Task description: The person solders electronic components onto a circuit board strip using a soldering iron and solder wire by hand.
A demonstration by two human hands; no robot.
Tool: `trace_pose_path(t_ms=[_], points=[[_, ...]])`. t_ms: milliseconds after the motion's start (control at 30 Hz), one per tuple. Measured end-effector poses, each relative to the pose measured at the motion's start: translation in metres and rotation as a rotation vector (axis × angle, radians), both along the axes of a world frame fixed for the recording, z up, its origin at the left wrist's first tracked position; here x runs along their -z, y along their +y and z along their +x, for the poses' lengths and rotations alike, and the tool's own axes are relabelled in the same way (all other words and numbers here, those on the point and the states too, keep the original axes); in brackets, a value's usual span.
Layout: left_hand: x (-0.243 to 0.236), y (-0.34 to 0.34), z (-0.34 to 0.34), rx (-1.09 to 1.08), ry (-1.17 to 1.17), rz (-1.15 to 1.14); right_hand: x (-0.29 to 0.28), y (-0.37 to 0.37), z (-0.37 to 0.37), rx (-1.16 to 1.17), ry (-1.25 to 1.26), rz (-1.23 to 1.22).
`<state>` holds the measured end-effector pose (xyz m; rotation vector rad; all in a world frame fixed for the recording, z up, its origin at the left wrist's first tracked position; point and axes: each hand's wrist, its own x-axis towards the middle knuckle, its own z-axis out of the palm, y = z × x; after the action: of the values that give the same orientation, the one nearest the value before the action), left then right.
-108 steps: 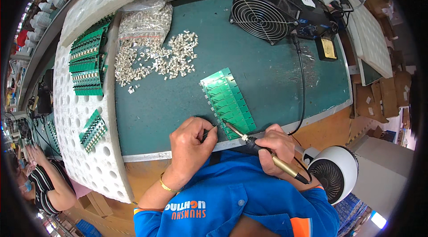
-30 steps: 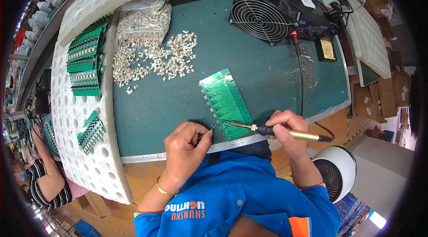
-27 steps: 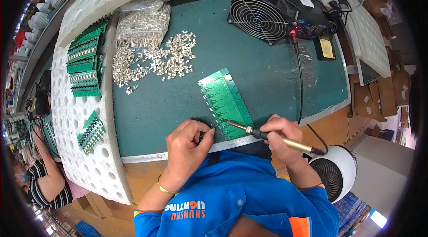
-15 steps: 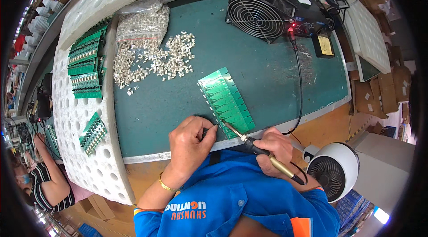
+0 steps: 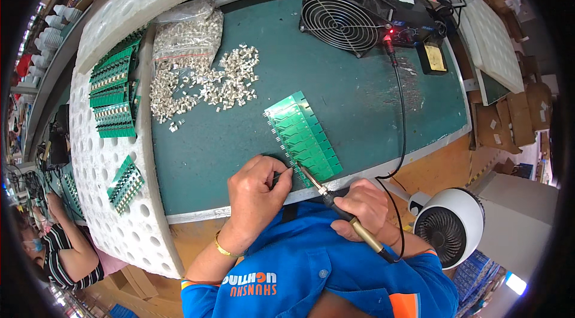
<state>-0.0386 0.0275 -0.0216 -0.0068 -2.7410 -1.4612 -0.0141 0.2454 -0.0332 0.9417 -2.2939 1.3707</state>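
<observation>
My left hand (image 5: 259, 189) is closed in a pinch on a thin wire, apparently solder, just left of the green circuit board panel (image 5: 305, 135), which lies flat with small pins along its left edge. My right hand (image 5: 362, 210) grips a soldering iron (image 5: 369, 239) with a black and gold handle; its metal tip rests at the lower left of the panel, close to my left fingertips. Whether the tip actually touches a pin is too small to tell.
White connectors (image 5: 236, 75) lie beside a plastic bag (image 5: 185, 30). Board strips (image 5: 114, 114) sit on perforated foam (image 5: 147, 234). A black fan (image 5: 338, 18), soldering station (image 5: 413, 18) and yellow sponge holder (image 5: 432, 57) stand behind. A white fan (image 5: 449, 228) is at right; a co-worker (image 5: 69, 255) at left.
Since a second ago my right hand has moved down and left, tilting the iron more steeply. My left hand has shifted slightly right and up. A red station light, dark in the oldest frame, glows.
</observation>
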Motion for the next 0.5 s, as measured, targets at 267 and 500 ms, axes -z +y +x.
trace_pose_path(t_ms=[267, 500], points=[[0.0005, 0.0000, -0.0009, 0.001, 0.021, -0.001, -0.0004, -0.0029, 0.0046, 0.008, 0.016, 0.063], [-0.0021, -0.0051, 0.0063, -0.010, -0.004, 0.048, 0.0037, 0.0052, 0.0031, 0.051, 0.044, -0.033]])
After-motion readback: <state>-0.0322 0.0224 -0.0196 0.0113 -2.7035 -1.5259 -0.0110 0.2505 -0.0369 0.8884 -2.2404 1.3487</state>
